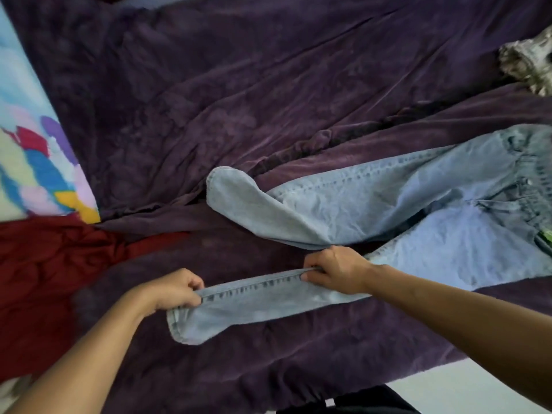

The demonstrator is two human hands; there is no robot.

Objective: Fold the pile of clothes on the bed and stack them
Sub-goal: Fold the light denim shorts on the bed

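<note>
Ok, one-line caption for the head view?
Left hand and right hand pinch one leg of light blue denim jeans on a purple bedspread.

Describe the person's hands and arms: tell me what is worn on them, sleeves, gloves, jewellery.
Both hands are bare: the left hand and the right hand wear no gloves, and no ring shows on what is visible of them. The left forearm and the right forearm are uncovered right to the picture's edge, with no sleeve, watch or bracelet in sight.
</note>
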